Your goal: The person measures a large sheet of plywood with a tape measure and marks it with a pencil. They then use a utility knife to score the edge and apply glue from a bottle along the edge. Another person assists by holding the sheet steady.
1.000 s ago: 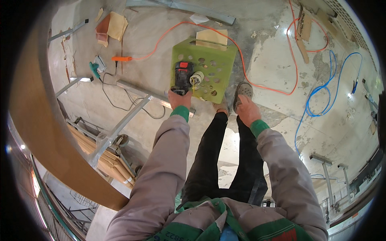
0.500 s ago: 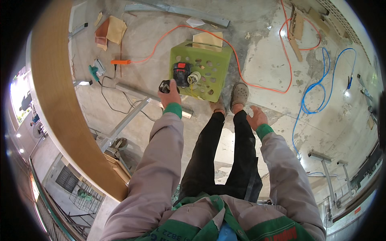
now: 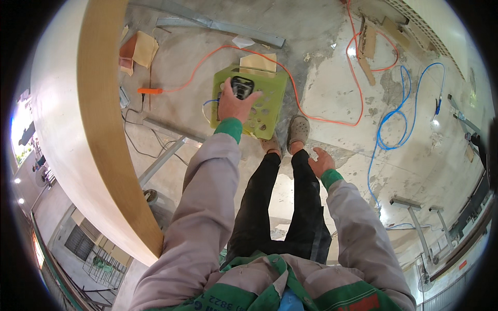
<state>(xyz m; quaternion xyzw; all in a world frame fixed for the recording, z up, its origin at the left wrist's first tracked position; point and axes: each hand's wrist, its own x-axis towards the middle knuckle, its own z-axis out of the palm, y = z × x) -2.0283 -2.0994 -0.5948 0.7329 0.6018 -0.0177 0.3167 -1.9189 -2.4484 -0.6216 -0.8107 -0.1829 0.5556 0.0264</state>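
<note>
A green plastic stool (image 3: 275,93) with holes in its top stands on the floor in front of my feet. Over it, my left hand (image 3: 236,107) grips a black cordless power tool (image 3: 242,87) with a pale rim. The thumb lies on its right side, the fingers on its left; the tool's lower part is hidden by the hand, so its exact kind is unclear. My right hand (image 3: 322,162) hangs beside my right knee, fingers loosely bent and apart, holding nothing. A thin blue and white loop (image 3: 206,103) shows at the stool's left edge.
A large wood-edged panel (image 3: 98,114) rises close on my left. An orange cord (image 3: 332,121) crosses the floor past the stool to an orange connector (image 3: 150,91). Metal bars (image 3: 165,158) lie left, a blue hose (image 3: 383,127) coils right. Cardboard (image 3: 258,63) lies behind the stool.
My left hand has moved up and right, from the stool's left edge to above its top. The red-topped block and pale roll seen there are now hidden. The whole view has shifted slightly.
</note>
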